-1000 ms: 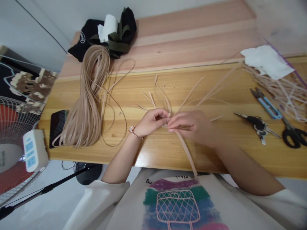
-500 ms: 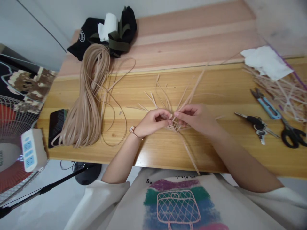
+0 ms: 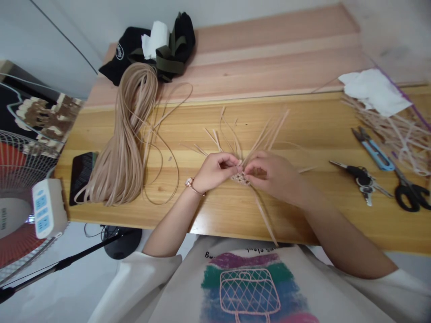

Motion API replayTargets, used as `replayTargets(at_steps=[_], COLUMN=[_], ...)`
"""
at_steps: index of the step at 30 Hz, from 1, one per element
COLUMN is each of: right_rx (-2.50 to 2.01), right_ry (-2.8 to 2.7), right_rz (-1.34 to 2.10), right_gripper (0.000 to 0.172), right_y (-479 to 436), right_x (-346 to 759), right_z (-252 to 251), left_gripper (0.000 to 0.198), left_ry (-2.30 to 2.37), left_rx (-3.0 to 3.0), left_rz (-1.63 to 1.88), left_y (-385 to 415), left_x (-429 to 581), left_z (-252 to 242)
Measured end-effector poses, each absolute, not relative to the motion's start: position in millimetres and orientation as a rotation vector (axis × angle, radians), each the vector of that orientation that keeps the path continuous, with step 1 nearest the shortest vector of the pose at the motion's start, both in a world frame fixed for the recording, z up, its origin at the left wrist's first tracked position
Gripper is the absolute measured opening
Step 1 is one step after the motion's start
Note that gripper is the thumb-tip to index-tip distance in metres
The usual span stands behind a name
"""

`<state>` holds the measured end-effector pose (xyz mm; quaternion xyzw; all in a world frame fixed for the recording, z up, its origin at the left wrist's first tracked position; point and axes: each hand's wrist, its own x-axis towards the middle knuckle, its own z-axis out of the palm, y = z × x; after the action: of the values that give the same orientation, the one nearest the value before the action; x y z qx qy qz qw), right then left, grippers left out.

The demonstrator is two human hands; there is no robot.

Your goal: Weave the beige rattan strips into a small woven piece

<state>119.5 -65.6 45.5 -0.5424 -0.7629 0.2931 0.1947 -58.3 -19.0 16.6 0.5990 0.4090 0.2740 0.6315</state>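
A small woven piece of tan strips [image 3: 241, 179] is between my two hands, just above the wooden table. Loose strip ends fan out from it, most toward the far side, with one long strip [image 3: 265, 216] running down to the table's front edge. My left hand [image 3: 220, 170], with a bracelet watch [image 3: 189, 182] on its wrist, pinches the left edge of the weave between thumb and fingers. Closed at the right edge, my right hand [image 3: 269, 172] grips strips where they leave the weave. The fingertips partly hide the weave.
Left on the table [image 3: 208, 211] lie a large hank of tan strip [image 3: 126, 148] and a phone [image 3: 81, 175]. Behind is a black bag [image 3: 182, 45] with a tissue roll [image 3: 160, 38]. To the right are keys [image 3: 365, 179], blue-handled snips [image 3: 379, 152], scissors [image 3: 409, 188] and cut strips [image 3: 400, 134].
My right hand has turned and shifted slightly lower beside the weave, showing more of it. The upright strips near it have spread apart. My left hand keeps its pinch.
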Motion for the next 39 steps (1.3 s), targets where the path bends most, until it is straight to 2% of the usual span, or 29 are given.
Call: replayTargets(at_steps=[4,8,12,15,19,23,31,36,39], right_rx=[-1.201,-0.984,-1.222,-1.433,-1.456,-1.468,-1.384,-1.369,-1.344], right_ry=[-2.231,-2.181,-1.701,-1.366,-1.347,-1.352,-1.613,-1.838,-2.015], right_rz=[0.945,1.344,1.628,1.600,1.564,1.495,1.348,1.073,0.859], right_gripper=[0.012,0.015,0.018,0.014,0.008,0.017,0.020,0.011,0.011], right_y=[-69,-68,-62,-59,-60,-61,-62,-61,-58], right_x=[130,137,137,130,119,115,115,112,113], right_z=[57,64,51,43,42,44,45,44,42], left_gripper=[0.025,0.026,0.027,0.026,0.023,0.022,0.021,0.016,0.015], left_ry=[0.902,0.873,0.888,0.873,0.870,0.879,0.811,0.797,0.790], left_rx=[1.365,1.356,1.386,1.382,1.388,1.394,1.396,1.436,1.455], left_rz=[0.633,0.609,0.620,0.618,0.622,0.611,0.562,0.552,0.547], left_y=[-17,-16,-16,-16,-18,-19,-18,-18,-18], left_x=[-59,-61,-62,-62,-61,-62,-64,-63,-63], left_z=[18,18,16,16,17,19,18,20,21])
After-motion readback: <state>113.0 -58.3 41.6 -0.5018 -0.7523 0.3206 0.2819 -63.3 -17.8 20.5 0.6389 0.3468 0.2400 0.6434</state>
